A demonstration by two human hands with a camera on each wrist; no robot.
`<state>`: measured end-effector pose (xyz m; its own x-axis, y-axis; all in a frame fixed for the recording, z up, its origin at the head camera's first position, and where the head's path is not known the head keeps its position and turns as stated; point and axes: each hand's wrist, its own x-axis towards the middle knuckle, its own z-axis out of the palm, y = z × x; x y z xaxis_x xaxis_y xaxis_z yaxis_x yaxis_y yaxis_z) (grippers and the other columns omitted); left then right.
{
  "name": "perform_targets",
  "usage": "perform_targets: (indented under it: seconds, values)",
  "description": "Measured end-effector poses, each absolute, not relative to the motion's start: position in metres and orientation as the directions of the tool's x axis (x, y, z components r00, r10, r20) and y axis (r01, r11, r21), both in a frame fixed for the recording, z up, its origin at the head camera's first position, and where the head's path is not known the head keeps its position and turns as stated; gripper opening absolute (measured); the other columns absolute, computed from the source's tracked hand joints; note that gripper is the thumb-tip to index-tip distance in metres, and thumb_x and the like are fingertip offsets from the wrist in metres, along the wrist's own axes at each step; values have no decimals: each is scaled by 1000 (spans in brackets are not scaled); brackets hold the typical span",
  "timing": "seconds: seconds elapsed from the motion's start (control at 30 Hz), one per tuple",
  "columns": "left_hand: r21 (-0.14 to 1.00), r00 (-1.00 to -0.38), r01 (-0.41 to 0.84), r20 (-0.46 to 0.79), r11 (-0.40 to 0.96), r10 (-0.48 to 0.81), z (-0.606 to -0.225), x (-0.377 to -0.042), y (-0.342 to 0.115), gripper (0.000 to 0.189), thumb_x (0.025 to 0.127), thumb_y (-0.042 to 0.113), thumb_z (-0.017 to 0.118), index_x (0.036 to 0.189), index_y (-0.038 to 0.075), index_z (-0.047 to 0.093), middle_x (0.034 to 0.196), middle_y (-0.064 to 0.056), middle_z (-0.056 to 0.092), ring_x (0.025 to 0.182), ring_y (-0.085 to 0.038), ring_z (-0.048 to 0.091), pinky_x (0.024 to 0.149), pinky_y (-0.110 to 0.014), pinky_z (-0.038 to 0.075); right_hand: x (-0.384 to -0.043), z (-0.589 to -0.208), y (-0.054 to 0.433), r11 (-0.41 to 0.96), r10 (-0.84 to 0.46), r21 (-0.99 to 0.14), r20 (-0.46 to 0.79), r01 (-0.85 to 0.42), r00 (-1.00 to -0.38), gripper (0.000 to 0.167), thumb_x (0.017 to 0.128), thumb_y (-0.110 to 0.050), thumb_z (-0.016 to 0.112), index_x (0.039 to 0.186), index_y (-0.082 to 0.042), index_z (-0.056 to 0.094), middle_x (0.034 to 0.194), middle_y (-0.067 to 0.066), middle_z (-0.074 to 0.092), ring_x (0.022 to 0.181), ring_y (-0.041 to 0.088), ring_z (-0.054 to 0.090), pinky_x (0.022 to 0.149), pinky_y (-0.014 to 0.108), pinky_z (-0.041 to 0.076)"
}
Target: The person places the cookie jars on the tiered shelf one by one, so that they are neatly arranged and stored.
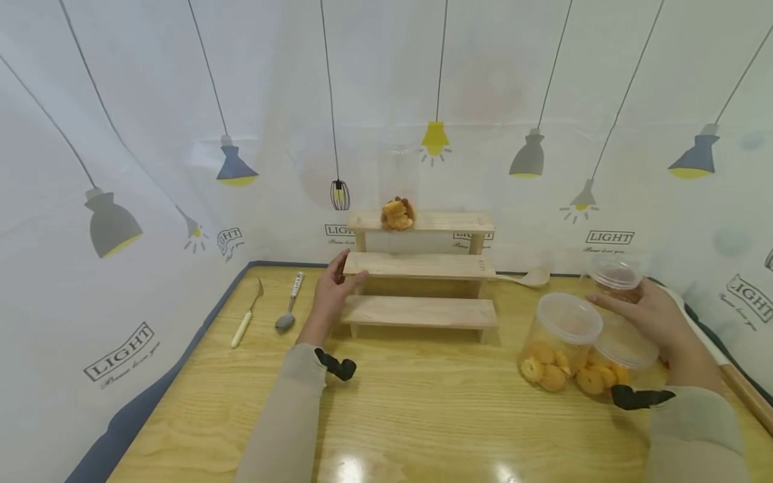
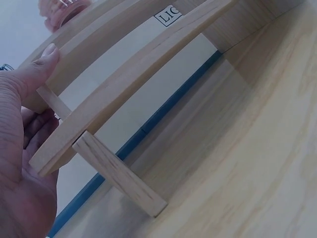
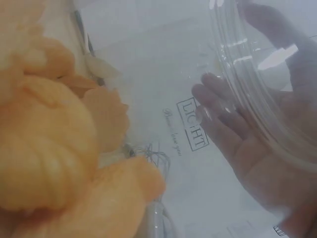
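Rear jar [image 1: 614, 274], gripped by the right hand [image 1: 661, 318], is best lifted dead level, shelf [image 1: 419, 265] pinched by the left hand [image 1: 331, 295].

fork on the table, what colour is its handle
Pale cream-yellow; the fork handle shows best in the head view.

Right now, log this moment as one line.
Left hand: grips wooden stand | Right hand: holds lidded jar | Top shelf: snack jar | Table: two cookie jars
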<state>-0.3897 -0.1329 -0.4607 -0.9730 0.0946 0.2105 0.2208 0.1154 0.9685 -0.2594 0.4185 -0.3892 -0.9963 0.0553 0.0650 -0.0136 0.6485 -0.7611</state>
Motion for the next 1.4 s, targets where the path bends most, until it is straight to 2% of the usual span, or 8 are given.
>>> perform_targets:
  seconds: [0.3,0.47,0.57,0.7,0.8,0.93,1.2,1.4]
  values:
    - [965,-970,236,227,110,89,-461,-388,-133,92,86,49,77,159,19,31,164,2,25,151,-14,21,123,-34,20,-258,-389,418,653,78,-757,82,-11,-994,66,93,-48,70,146,-16,46,119,-13,61,135,48,39,100,71,37]
    - [963,-966,253,246,91,81,-461,-388,-132,95,84,53,78,159,17,32,164,0,27,151,-16,22,123,-34,20,-256,-385,420,655,101,-756,119,-24,-988,61,94,-47,69,147,-26,46,108,-31,56,110,7,56,86,44,55]
    - [966,-968,240,232,91,92,-459,-389,-132,91,87,48,77,159,16,31,164,-2,26,151,-17,21,123,-34,20,-255,-381,419,652,127,-758,137,-21,-982,62,94,-47,69,149,-28,45,122,-18,60,104,-2,52,77,30,54]
    - [972,-972,218,208,87,106,-456,-388,-133,87,90,41,76,160,19,29,165,0,23,152,-16,18,123,-33,19,-254,-375,414,619,175,-785,149,-9,-973,67,93,-48,70,151,-26,44,130,-9,57,126,31,49,96,57,48]
    - [972,-972,221,212,79,103,-456,-387,-133,88,89,44,76,160,22,29,165,4,22,151,-14,18,124,-33,18,-253,-372,410,593,220,-805,164,-1,-962,72,91,-50,71,153,-29,42,126,-16,57,137,38,41,105,71,34]
    - [968,-969,237,229,85,92,-457,-386,-133,91,86,50,77,160,21,30,164,4,25,151,-13,20,123,-33,20,-250,-367,405,588,276,-809,184,14,-943,73,89,-52,73,153,-34,41,132,-15,57,136,27,45,109,67,33]
    - [965,-968,245,238,95,82,-459,-387,-132,95,84,53,78,159,18,32,164,3,28,151,-16,23,123,-36,22,-249,-360,399,595,299,-803,208,12,-931,76,90,-53,71,155,-34,37,153,13,47,140,38,41,110,70,30]
    - [964,-968,246,239,98,74,-462,-388,-132,93,84,53,79,158,20,34,164,0,28,151,-17,23,123,-37,22,-249,-359,395,593,302,-805,215,6,-929,75,90,-50,72,155,-35,37,151,6,50,137,22,48,110,56,40]
